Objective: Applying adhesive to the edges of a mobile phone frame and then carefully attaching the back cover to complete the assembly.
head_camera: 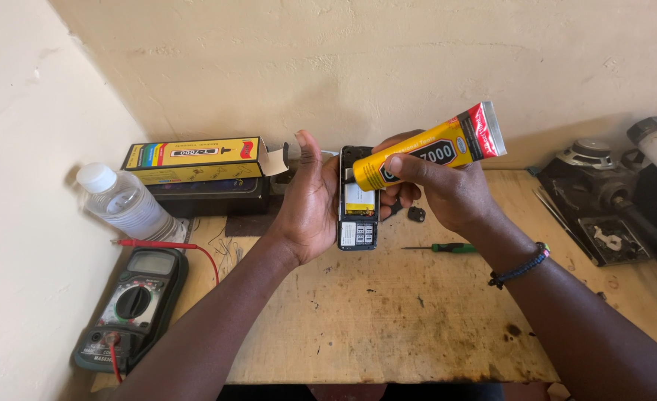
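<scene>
My left hand point(307, 200) holds a small opened phone point(357, 223) upright by its left edge, its back cover off and a yellow battery showing inside. My right hand point(438, 186) grips a yellow glue tube point(432, 148) with a red and silver crimped end. The tube's nozzle points down-left onto the upper part of the open phone. A small black cap point(416, 214) lies on the wooden table point(388, 319) just under my right hand.
A yellow glue box point(194, 160) rests on a black case at the back left. A clear plastic bottle point(124, 202) and a multimeter point(131, 306) with a red probe lie at the left. A green screwdriver point(441, 247) lies mid-table. Dark tools and parts point(603, 200) sit at right.
</scene>
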